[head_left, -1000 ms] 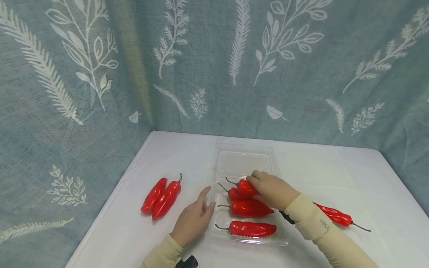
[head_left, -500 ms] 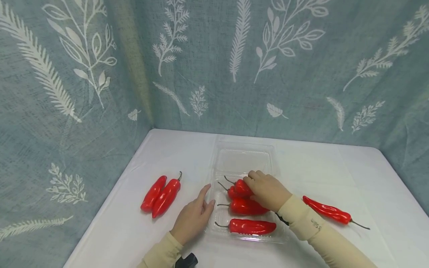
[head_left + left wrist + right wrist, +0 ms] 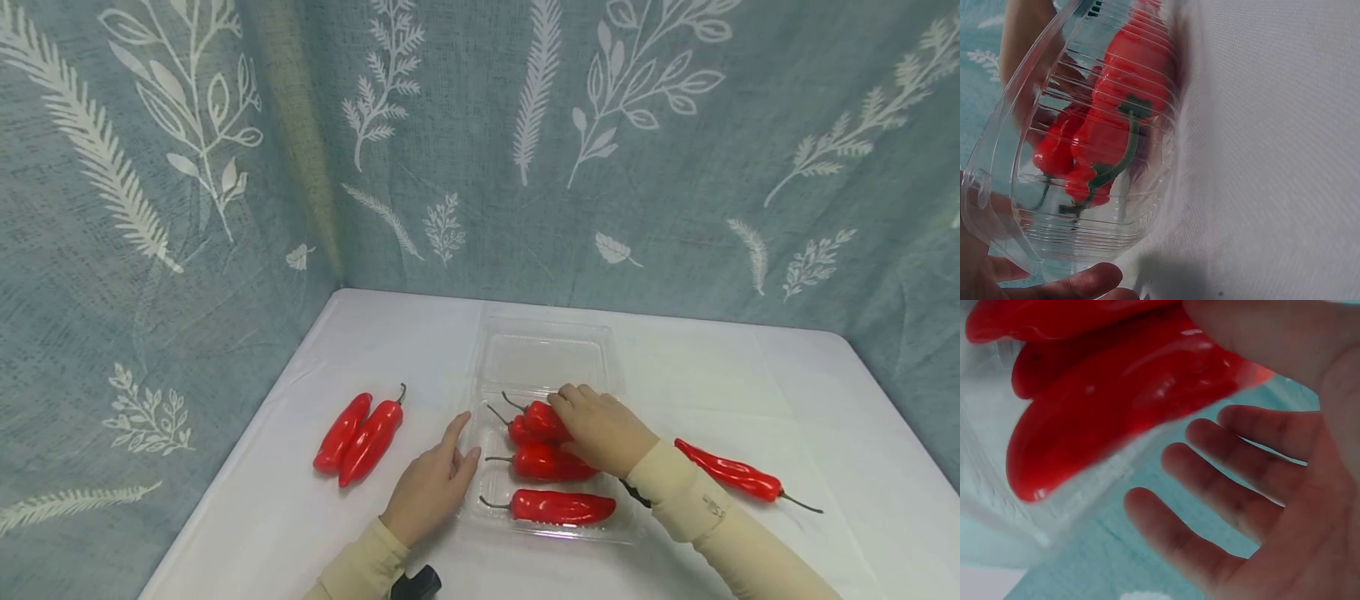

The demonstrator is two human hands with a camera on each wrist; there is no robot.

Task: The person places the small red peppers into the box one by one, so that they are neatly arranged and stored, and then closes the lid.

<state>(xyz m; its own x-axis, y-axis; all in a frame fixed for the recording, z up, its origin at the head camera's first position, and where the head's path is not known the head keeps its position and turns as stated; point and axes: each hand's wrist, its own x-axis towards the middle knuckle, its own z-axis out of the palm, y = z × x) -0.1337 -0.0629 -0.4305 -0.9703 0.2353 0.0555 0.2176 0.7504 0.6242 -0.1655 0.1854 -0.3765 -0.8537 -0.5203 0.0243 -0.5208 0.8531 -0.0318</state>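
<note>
In the head view, a clear plastic clamshell container (image 3: 630, 533) stands with its lid (image 3: 543, 358) folded back. Several red peppers with long green stems lie crosswise in its tray. My right hand (image 3: 603, 429) is over the right ends of the far peppers (image 3: 546, 421). From the right wrist, the thumb is against a pepper (image 3: 1104, 419), while the other fingers are spread a little apart from it. A nearer pepper (image 3: 562, 507) lies by itself along the tray's front. My left hand (image 3: 431, 492) rests beside the container's left wall, fingers extended, fingertips at the rim in the left wrist view.
Two more red peppers (image 3: 371, 442) lie side by side on the white tablecloth (image 3: 405, 333) to the left. Another pepper (image 3: 735, 473) lies to the right, beyond my right forearm. A blue-green leaf-patterned curtain (image 3: 480, 233) encloses the back and sides.
Over the last second my right hand has shifted slightly left and its forearm has dropped, uncovering more of the pepper on the right. My left hand and the other peppers look the same.
</note>
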